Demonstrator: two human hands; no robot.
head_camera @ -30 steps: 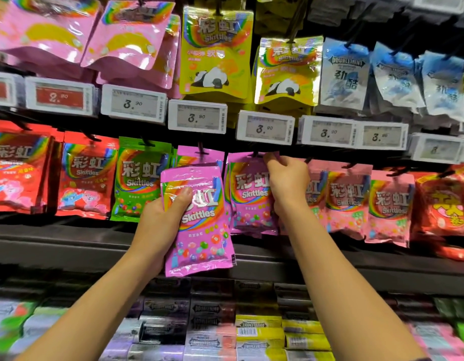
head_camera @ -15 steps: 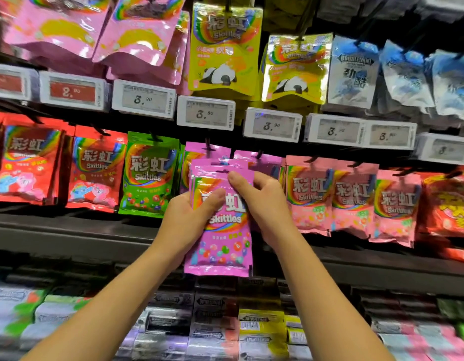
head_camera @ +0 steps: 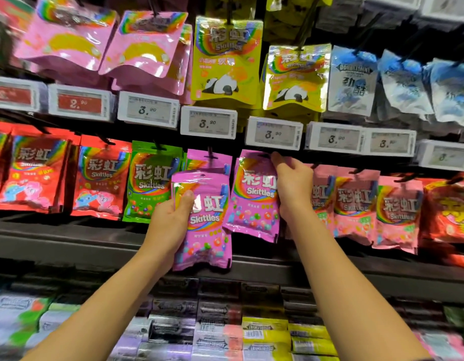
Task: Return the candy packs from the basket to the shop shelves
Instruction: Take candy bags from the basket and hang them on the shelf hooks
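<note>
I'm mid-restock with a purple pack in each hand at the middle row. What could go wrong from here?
1. The right hand holds a purple pack only by its upper edge near the peg; if the hole misses the hook, it could drop.
2. The left hand grips the other purple pack by one side, so it may slip while attention is elsewhere.
3. Pink packs hang right beside the right hand and could be knocked off.

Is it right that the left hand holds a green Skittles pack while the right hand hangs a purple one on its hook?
Not quite: the head view shows the left hand holding a purple Skittles pack, not green. The right hand is at the hanging purple pack by its hook.
</note>
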